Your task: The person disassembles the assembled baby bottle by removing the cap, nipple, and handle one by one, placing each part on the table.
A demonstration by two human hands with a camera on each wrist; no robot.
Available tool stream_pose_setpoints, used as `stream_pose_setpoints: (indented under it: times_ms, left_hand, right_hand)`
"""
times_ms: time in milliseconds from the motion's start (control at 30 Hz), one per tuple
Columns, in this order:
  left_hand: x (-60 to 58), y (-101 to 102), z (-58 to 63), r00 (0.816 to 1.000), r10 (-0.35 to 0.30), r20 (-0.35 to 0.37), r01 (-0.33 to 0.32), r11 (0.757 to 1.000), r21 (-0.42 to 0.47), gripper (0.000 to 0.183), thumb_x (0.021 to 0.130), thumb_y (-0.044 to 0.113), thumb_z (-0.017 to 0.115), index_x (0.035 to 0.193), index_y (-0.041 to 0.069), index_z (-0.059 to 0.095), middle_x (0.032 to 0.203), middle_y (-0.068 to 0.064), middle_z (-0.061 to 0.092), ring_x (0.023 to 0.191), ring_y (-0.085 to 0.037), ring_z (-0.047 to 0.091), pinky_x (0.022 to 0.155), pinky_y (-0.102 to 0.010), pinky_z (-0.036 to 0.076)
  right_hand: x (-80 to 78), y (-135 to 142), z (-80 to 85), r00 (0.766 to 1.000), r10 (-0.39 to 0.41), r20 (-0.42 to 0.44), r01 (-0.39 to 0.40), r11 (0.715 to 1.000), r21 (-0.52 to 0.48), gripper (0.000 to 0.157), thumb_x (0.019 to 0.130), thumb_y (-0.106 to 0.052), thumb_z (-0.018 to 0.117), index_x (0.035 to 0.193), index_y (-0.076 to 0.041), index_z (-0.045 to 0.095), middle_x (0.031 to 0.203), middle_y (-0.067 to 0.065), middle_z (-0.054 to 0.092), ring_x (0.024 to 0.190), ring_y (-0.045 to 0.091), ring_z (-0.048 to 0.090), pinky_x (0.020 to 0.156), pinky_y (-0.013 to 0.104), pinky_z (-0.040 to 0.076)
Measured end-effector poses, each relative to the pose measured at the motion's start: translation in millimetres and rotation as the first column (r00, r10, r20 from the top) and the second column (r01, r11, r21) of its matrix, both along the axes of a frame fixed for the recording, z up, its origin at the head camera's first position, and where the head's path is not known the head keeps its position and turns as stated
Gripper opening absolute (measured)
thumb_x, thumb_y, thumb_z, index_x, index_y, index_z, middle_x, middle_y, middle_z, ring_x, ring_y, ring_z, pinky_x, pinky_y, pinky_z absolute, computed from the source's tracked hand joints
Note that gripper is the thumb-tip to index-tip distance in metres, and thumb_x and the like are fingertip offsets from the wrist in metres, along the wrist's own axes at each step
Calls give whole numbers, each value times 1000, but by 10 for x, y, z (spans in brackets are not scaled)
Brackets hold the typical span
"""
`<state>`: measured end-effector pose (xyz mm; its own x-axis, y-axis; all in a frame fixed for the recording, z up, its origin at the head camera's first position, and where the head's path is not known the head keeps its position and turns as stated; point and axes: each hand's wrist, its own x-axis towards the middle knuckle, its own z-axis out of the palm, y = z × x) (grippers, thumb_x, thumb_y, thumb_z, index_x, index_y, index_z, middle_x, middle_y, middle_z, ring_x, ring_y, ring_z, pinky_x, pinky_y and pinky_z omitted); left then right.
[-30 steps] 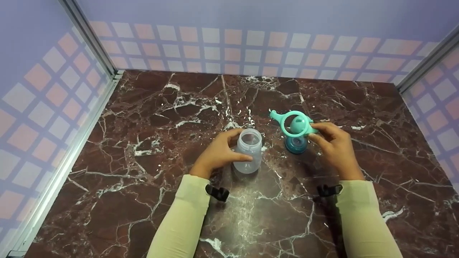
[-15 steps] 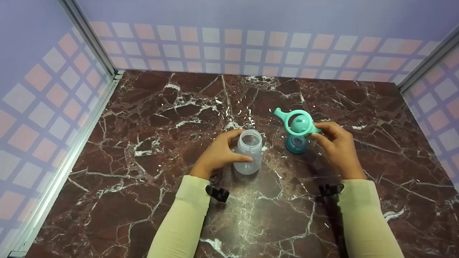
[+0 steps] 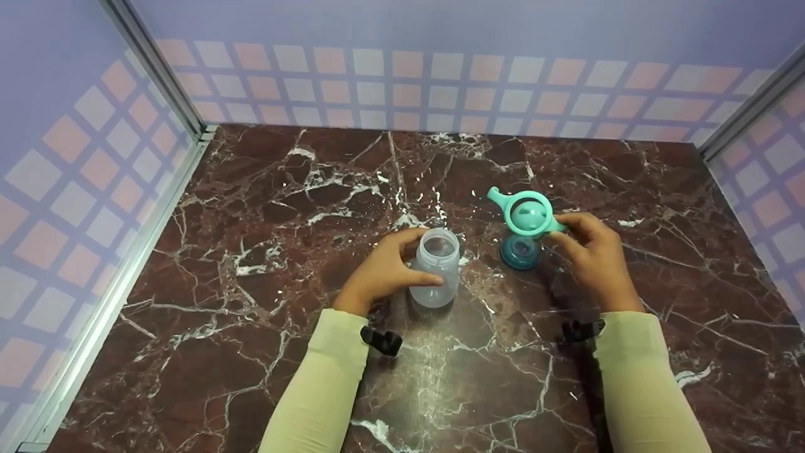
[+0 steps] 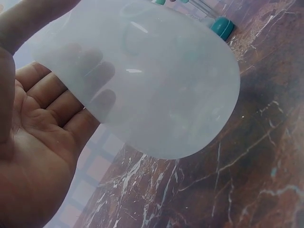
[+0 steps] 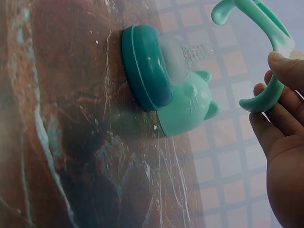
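My left hand (image 3: 390,270) grips a translucent, frosted baby bottle (image 3: 435,277) round its side; its wide mouth is uncovered and faces up. With thumb and fingers my right hand (image 3: 591,255) pinches one end of a mint-green handle ring (image 3: 508,204), raised above the table. Below it a dark teal collar with a clear nipple (image 5: 147,66) stands on the table, nipple upward. Just behind the collar sits a mint cap shaped like an animal's head with ears (image 5: 187,104); in the head view it shows through the ring's opening.
The table (image 3: 283,377) has a dark red marbled top with white veins. Purple walls with a pink and white square pattern (image 3: 409,75) enclose its back and sides. A black strap mount (image 3: 382,340) sits on each wrist.
My right hand has moved slightly right and away from me, carrying the handle ring further from the bottle. The left hand and the bottle stay in place.
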<state>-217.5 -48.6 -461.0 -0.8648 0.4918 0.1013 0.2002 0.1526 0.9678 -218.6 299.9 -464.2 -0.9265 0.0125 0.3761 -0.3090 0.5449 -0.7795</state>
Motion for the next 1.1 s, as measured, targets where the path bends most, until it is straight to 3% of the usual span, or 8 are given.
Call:
stream_pose_setpoints:
  times_ms: [167, 633, 900, 1100]
  left_hand:
    - [1, -5, -3, 1000, -3, -1, 3, 1000, -4, 70, 66, 19, 90, 129, 19, 60, 119, 0, 66, 110, -16, 64, 96, -36, 51]
    - [-3, -20, -7, 1000, 3, -11, -4, 1000, -20, 75, 63, 27, 91, 130, 16, 60, 118, -1, 67, 110, -17, 64, 98, -36, 50]
    - [-1, -17, -6, 1000, 6, 2, -6, 1000, -20, 75, 63, 26, 91, 130, 16, 59, 119, 0, 67, 111, -17, 64, 98, -35, 50]
    - [6, -17, -1, 1000, -3, 24, 4, 1000, -20, 75, 65, 22, 90, 133, 16, 57, 123, -3, 65, 114, -20, 63, 98, -38, 50]
  right_hand:
    - [-11, 10, -6, 1000, -11, 19, 11, 1000, 14, 25, 88, -10, 70, 112, -5, 68, 110, 11, 66, 101, -4, 59, 90, 14, 49]
    - [-69, 40, -50, 999, -38, 16, 37, 996, 85, 23, 88, -10, 70, 110, -4, 68, 107, 8, 67, 95, 11, 62, 80, 9, 46]
    - [-98, 63, -69, 999, -39, 30, 36, 995, 89, 24, 88, -8, 70, 111, -3, 67, 109, 9, 67, 89, -4, 58, 75, 9, 46]
    - [-125, 93, -99, 999, -46, 24, 43, 994, 105, 23, 87, -7, 70, 109, -2, 67, 108, 11, 68, 88, -7, 57, 75, 6, 45]
